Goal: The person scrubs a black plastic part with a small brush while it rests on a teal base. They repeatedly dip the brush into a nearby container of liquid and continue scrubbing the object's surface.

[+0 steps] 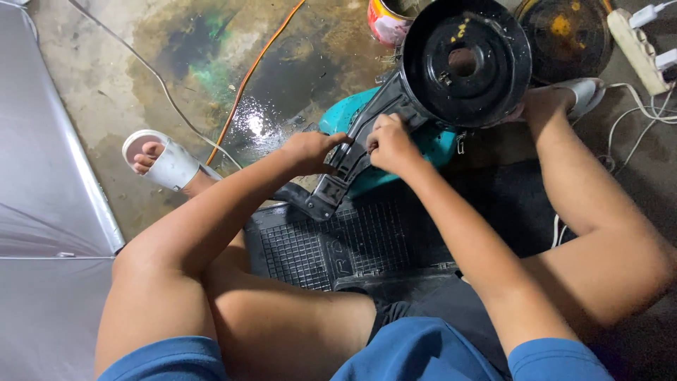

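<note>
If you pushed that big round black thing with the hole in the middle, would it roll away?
Probably not. The round black metal housing joins a long black plastic frame that both hands, left and right, grip, so it looks anchored. It seems stiff and fairly heavy. Alone on its edge, its round rim might roll.

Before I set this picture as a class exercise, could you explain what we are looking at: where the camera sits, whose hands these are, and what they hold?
The single picture comes from a camera worn on a person's head, looking down at their own lap and arms. The person sits on a black rubber mat on a stained, wet concrete floor. The left hand and the right hand both grip a black plastic frame, which joins a round black drum over a teal part. Nearby lie an orange cable, a paint tin and a white power strip.
</note>
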